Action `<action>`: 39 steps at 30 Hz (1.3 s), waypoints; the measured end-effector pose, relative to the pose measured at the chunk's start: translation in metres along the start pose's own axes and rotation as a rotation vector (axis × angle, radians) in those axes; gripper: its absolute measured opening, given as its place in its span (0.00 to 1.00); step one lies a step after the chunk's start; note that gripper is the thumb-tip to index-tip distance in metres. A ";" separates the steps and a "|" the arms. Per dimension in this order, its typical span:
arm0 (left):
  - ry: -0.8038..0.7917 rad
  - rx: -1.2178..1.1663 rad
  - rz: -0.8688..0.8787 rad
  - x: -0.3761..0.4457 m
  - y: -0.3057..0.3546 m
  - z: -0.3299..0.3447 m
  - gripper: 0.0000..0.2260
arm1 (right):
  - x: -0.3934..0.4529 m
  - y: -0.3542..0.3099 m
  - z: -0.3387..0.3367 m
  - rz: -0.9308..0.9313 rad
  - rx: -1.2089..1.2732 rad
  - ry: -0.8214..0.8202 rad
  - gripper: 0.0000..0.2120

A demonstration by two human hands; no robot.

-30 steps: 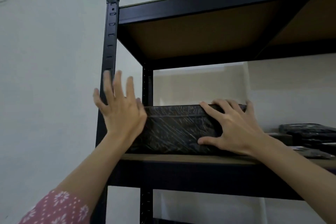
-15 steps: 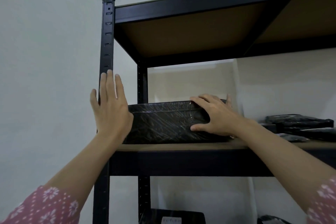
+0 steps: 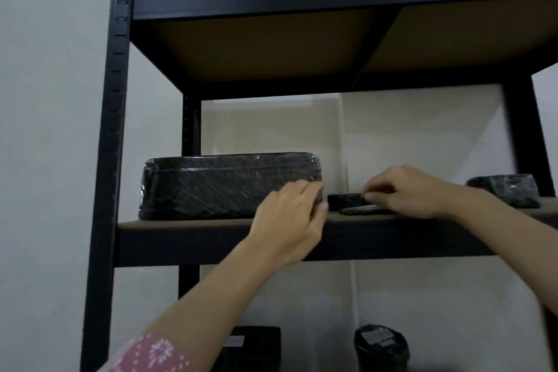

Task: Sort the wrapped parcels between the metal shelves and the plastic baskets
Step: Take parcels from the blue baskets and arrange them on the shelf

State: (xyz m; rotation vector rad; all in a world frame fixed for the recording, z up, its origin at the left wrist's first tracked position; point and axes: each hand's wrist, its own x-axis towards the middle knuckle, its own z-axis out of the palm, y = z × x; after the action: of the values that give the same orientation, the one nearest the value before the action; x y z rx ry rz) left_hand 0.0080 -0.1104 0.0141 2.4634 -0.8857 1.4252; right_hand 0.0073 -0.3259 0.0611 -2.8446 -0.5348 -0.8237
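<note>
A large black wrapped parcel [image 3: 217, 187] lies at the left end of the black metal shelf [image 3: 187, 225]. My left hand [image 3: 290, 220] is in front of the parcel's right end, fingers curled, touching its lower right corner. My right hand [image 3: 413, 190] rests with its fingertips on a small flat black parcel [image 3: 345, 201] just right of the large one. Another black wrapped parcel [image 3: 507, 189] sits farther right on the same shelf.
The shelf's left front post [image 3: 111, 136] stands against a pale wall. The board of the shelf above [image 3: 271, 42] hangs overhead. Below, two more black parcels show: a boxy one [image 3: 253, 347] and a rounded one [image 3: 382, 344], both with labels.
Both hands left the ends of the large parcel and moved right. The left hand went to its right end; the right hand went to the small flat parcel. The view shifted right.
</note>
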 end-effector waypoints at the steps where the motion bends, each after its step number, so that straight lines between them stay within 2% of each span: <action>1: -0.035 0.005 -0.025 0.000 0.009 0.009 0.23 | -0.004 0.003 0.003 0.008 -0.006 -0.038 0.14; 3: -0.033 0.067 -0.087 0.001 0.022 0.020 0.22 | -0.010 0.007 0.009 -0.007 -0.002 -0.071 0.16; 7: 0.011 0.086 -0.271 0.007 0.032 0.023 0.16 | -0.025 0.014 0.011 -0.122 0.084 -0.011 0.15; 9: -0.047 0.082 -0.387 0.011 0.040 0.019 0.19 | -0.032 0.018 0.011 -0.205 0.077 0.058 0.13; 12: -0.148 -0.013 -0.629 0.021 0.058 0.014 0.25 | -0.042 0.022 0.011 -0.317 0.105 0.126 0.13; 15: -0.153 -0.169 -0.733 0.026 0.068 0.011 0.21 | -0.048 0.026 0.011 -0.287 0.231 0.179 0.14; 19: -0.022 -0.391 -0.653 0.020 0.067 0.015 0.09 | -0.054 0.023 0.011 0.017 0.231 0.238 0.25; 21: 0.036 -0.467 -0.606 0.017 0.067 0.019 0.04 | -0.056 0.018 0.013 0.084 0.201 0.241 0.28; 26: 0.244 -0.643 -0.553 0.013 0.062 0.029 0.18 | -0.059 0.017 0.016 0.090 0.339 0.314 0.37; 29: 0.302 -0.562 -0.522 0.008 0.065 0.030 0.24 | -0.056 0.019 0.014 0.005 0.616 0.393 0.39; 31: 0.256 -0.438 -0.484 0.000 0.069 0.027 0.27 | -0.053 0.021 0.010 -0.017 0.878 0.382 0.42; 33: 0.157 -0.314 -0.405 -0.008 0.069 0.029 0.30 | -0.049 0.024 0.008 -0.016 1.062 0.358 0.41; 35: 0.106 -0.189 -0.318 -0.012 0.067 0.031 0.32 | -0.046 0.028 0.006 -0.027 1.132 0.346 0.37; 39: 0.145 -0.099 -0.274 -0.012 0.062 0.037 0.33 | -0.045 0.033 0.005 -0.041 1.197 0.330 0.36</action>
State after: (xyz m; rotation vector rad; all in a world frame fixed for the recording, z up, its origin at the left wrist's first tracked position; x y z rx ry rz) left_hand -0.0043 -0.1713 -0.0246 2.2697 -0.5504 1.4047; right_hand -0.0128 -0.3691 0.0317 -1.5837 -0.7059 -0.6240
